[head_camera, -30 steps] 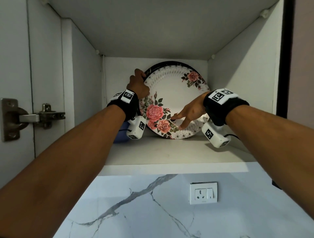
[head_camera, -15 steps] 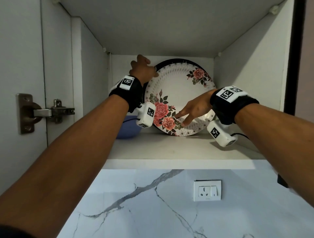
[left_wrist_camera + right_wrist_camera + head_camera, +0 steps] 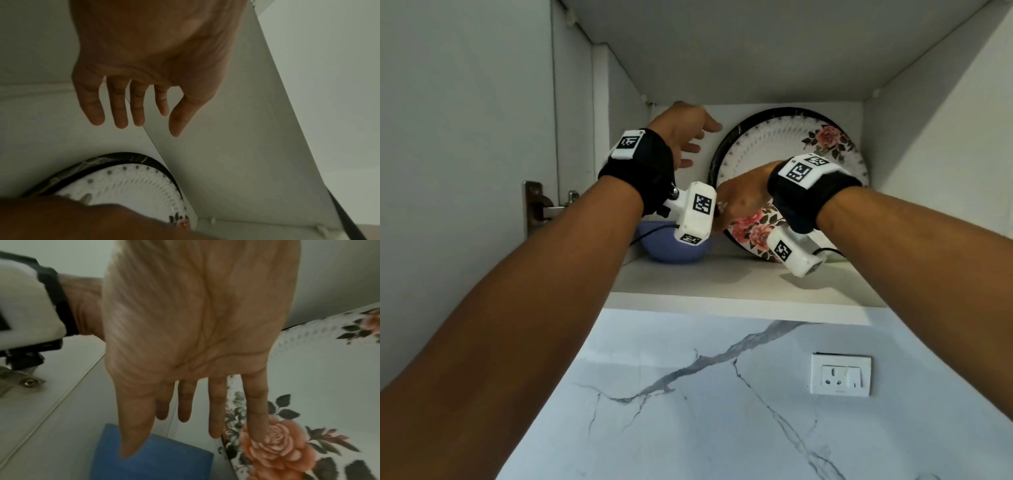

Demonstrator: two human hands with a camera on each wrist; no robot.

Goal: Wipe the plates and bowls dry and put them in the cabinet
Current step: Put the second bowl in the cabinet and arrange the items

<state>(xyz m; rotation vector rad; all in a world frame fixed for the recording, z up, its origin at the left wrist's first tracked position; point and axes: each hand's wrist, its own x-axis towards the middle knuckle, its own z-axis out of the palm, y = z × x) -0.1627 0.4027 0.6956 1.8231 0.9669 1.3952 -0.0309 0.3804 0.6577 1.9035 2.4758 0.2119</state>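
A white plate with pink roses [image 3: 787, 161] stands on edge on the cabinet shelf and leans on the back wall. A black rim [image 3: 717, 154] shows behind it. My left hand [image 3: 698, 145] hovers at the plate's upper left with fingers spread, touching nothing; in the left wrist view the left hand [image 3: 135, 105] is above the plate [image 3: 131, 180]. My right hand [image 3: 739, 202] lies flat on the plate's lower left face. In the right wrist view its fingers [image 3: 257, 418] are straight, one resting on a rose of the plate [image 3: 318, 378]. A blue bowl [image 3: 664, 243] sits left of the plate.
The white shelf [image 3: 722, 284] has bare room in front of and to the right of the plate. A metal door hinge [image 3: 541, 209] sits on the left wall. Below the shelf are a marble backsplash [image 3: 688, 411] and a wall socket [image 3: 840, 375].
My left hand has let go of the plate's top rim and drawn off to the left with fingers spread. My right hand has slid left across the plate's face.
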